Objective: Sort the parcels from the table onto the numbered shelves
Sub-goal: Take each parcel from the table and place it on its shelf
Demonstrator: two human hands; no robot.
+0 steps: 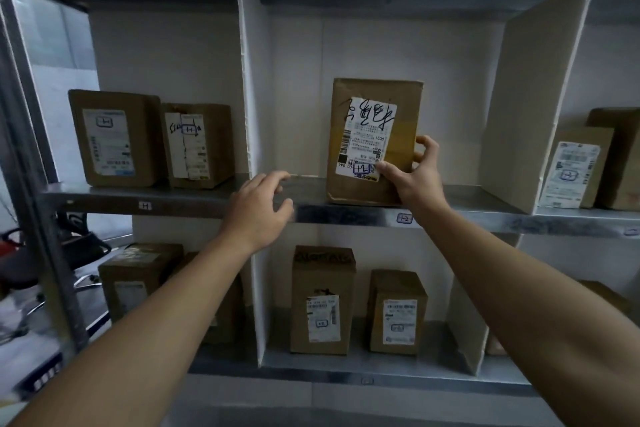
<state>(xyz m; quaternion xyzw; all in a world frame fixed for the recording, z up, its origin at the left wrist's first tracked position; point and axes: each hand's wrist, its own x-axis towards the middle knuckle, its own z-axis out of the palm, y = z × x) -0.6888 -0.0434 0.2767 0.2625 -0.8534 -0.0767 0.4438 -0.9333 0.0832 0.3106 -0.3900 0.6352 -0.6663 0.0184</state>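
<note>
A brown cardboard parcel (363,135) with a white shipping label stands upright in the middle bay of the upper shelf (346,213), above a small tag reading 1-2 (404,218). My right hand (417,172) grips its lower right corner, thumb on the label and fingers round the side. My left hand (259,208) hovers with relaxed fingers over the shelf's front edge, left of the parcel, and holds nothing.
Two parcels (149,139) stand in the left bay, more parcels (585,166) in the right bay. White dividers (252,80) separate the bays. The lower shelf (346,376) holds several parcels (356,305). A metal upright (38,184) and clutter lie left.
</note>
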